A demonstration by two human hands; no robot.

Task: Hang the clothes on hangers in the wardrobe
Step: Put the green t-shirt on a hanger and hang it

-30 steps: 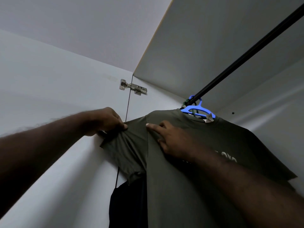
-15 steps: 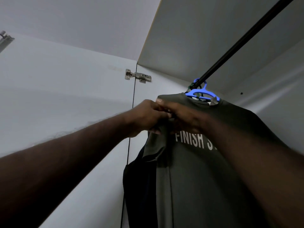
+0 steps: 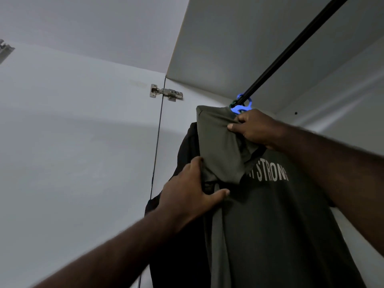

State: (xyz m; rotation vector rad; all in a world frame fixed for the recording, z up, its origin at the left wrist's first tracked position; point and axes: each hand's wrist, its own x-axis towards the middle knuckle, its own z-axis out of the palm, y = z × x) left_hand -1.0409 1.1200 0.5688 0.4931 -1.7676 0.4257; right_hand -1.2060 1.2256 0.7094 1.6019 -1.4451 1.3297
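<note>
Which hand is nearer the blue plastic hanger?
Right. The right hand grips the olive T-shirt just below the blue plastic hanger; the left hand holds the sleeve lower down.

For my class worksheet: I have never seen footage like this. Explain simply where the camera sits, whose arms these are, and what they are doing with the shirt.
No machine here: a person wears a wide-angle camera on the head, so you see their own arms reaching up into a wardrobe. An olive T-shirt printed STRONG hangs on a blue hanger hooked over the black rail. The right hand pinches the fabric at the shoulder, just below the hanger. The left hand grips the sleeve, thumb across the front. A darker garment hangs behind the shirt; the door with its metal hinge is on the left.
</note>
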